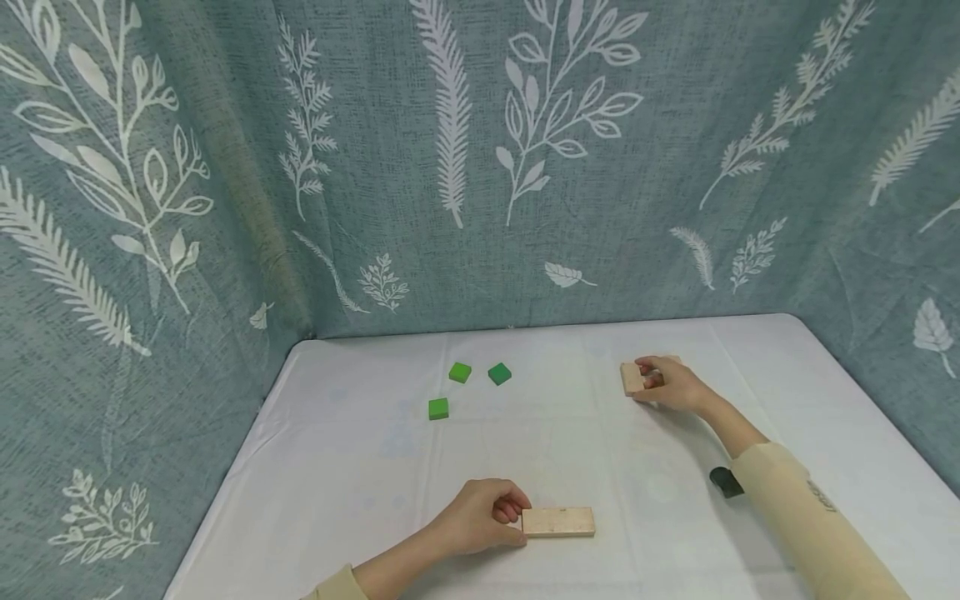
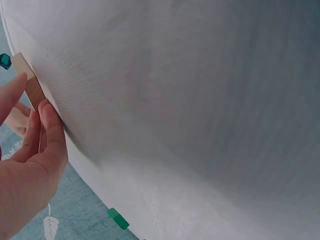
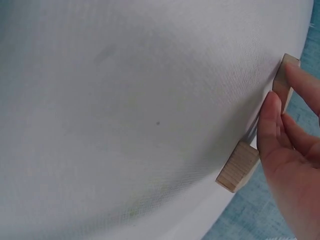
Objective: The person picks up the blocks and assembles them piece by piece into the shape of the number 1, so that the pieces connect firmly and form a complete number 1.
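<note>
Near the front middle of the table, my left hand (image 1: 480, 518) pinches the left end of a long, flat wooden block (image 1: 558, 522) between thumb and fingers. The left wrist view shows this wooden block (image 2: 33, 90) at the fingertips. Farther back on the right, my right hand (image 1: 673, 387) grips a smaller wooden block (image 1: 631, 380) by its right side, thumb on the near end and fingers on the far end. Another wooden block (image 3: 238, 167) lies beside that hand in the right wrist view; in the head view the hand mostly hides it.
Three small green blocks lie toward the back: a light green one (image 1: 460, 372), a darker one (image 1: 499, 373) and a nearer one (image 1: 438, 408). A dark curved piece (image 1: 724, 481) sits partly behind the right sleeve. A patterned curtain (image 1: 480, 275) borders the white table.
</note>
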`<state>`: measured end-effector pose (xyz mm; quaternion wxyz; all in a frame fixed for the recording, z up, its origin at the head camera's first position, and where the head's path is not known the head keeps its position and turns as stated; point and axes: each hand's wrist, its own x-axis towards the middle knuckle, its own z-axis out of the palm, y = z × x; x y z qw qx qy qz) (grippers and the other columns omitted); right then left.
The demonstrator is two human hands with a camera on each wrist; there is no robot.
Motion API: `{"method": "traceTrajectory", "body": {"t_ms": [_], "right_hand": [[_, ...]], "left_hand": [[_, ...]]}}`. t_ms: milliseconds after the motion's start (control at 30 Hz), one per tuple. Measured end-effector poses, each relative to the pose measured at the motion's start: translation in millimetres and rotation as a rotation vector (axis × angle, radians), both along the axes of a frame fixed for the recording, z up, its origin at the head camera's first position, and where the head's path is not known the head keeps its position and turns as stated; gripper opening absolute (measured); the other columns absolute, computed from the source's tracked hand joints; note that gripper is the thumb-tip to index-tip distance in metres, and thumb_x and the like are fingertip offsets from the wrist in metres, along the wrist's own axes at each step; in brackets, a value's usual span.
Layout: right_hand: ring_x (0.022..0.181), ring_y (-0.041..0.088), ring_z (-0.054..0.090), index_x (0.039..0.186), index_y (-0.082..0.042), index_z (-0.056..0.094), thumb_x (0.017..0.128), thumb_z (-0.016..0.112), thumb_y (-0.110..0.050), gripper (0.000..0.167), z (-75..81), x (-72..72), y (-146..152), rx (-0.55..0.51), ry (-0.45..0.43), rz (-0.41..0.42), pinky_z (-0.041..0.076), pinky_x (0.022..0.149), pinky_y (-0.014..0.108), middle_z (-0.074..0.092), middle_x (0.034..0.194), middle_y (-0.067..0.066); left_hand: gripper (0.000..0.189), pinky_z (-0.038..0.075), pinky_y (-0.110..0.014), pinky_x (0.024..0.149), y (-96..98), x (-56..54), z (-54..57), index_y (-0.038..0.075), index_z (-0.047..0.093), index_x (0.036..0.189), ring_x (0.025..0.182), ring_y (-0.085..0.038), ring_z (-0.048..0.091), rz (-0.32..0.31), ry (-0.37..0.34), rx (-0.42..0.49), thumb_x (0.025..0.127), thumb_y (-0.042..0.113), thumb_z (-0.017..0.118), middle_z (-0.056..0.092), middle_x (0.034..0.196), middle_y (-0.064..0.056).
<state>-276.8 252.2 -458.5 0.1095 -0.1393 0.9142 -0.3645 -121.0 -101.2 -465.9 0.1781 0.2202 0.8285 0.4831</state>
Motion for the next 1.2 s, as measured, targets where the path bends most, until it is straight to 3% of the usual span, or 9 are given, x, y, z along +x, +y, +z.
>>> {"method": "traceTrajectory", "body": {"t_ms": [367, 700, 933, 1200], "right_hand": [[0.098, 0.030, 0.058, 0.134, 0.016, 0.042, 0.089, 0.072, -0.013, 0.061, -4.5, -1.3, 0, 0.014, 0.074, 0.016, 0.048, 0.078, 0.037, 0.052, 0.122, 0.030], [0.093, 0.028, 0.058, 0.132, 0.016, 0.043, 0.088, 0.074, -0.014, 0.061, -6.9, 1.2, -2, -0.010, 0.087, -0.012, 0.049, 0.068, 0.031, 0.054, 0.116, 0.027], [0.093, 0.029, 0.058, 0.129, 0.016, 0.045, 0.086, 0.075, -0.017, 0.062, -7.0, 4.4, -4, -0.002, 0.117, -0.023, 0.048, 0.071, 0.035, 0.056, 0.113, 0.026], [0.099, 0.033, 0.059, 0.130, 0.014, 0.046, 0.086, 0.076, -0.020, 0.064, -8.8, 10.0, -6, -0.023, 0.090, -0.071, 0.050, 0.075, 0.036, 0.057, 0.114, 0.024]], "left_hand": [[0.029, 0.049, -0.017, 0.067, 0.9, 0.0, 1.7, 0.004, 0.067, 0.093, 0.073, -0.006, 0.055, 0.010, -0.002, -0.004, 0.070, -0.001, 0.084, 0.059, 0.079, 0.003], [0.028, 0.049, -0.017, 0.068, 0.5, 0.3, 2.6, 0.003, 0.067, 0.094, 0.073, -0.006, 0.056, 0.008, -0.004, 0.002, 0.071, -0.001, 0.084, 0.060, 0.080, 0.003], [0.028, 0.049, -0.017, 0.068, 0.6, 1.4, 4.7, 0.003, 0.067, 0.094, 0.073, -0.006, 0.055, 0.008, -0.007, 0.002, 0.072, 0.001, 0.084, 0.060, 0.080, 0.003], [0.027, 0.048, -0.017, 0.066, 0.5, 2.3, 3.4, 0.005, 0.068, 0.093, 0.072, -0.005, 0.055, 0.023, -0.012, -0.001, 0.072, 0.004, 0.085, 0.060, 0.078, 0.003]]}}
